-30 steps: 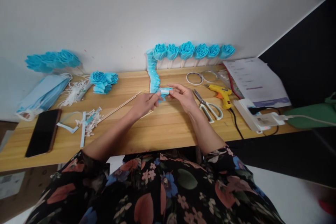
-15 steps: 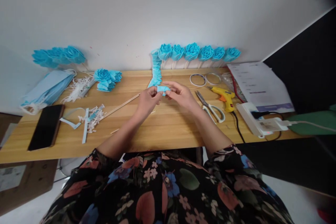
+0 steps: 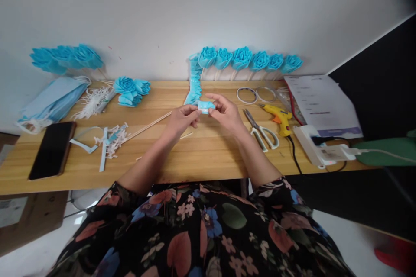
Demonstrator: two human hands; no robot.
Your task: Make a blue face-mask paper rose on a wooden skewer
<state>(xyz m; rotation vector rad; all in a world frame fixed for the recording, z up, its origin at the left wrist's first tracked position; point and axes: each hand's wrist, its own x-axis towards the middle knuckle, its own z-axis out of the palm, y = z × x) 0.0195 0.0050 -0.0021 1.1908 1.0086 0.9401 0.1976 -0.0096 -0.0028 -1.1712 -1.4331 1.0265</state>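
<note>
Between my hands, just above the table, is a small folded piece of light blue fabric (image 3: 206, 105). My left hand (image 3: 183, 119) pinches its left end between thumb and fingers. At the right end, my right hand (image 3: 225, 112) grips it with the thumb in front and the fingers behind. Just beyond the hands a row of overlapping blue fabric petals (image 3: 194, 82) runs back to the wall. A thin wooden stick (image 3: 147, 128) lies to the left of my left hand, and a shorter stick (image 3: 186, 136) is below the hands.
Blue fabric flowers (image 3: 242, 58) on sticks lean against the wall; more flowers (image 3: 130, 91) lie left. Scissors (image 3: 260, 130), a yellow glue gun (image 3: 278, 117), tape rolls (image 3: 246, 95) and a power strip (image 3: 312, 145) are right. Left are a phone (image 3: 52, 150), face masks (image 3: 55, 99) and scraps (image 3: 113, 140).
The folded blue fabric has turned slightly and shows more of its face, with a pale strip along its lower edge. Both hands keep hold of it. The view has shifted a little.
</note>
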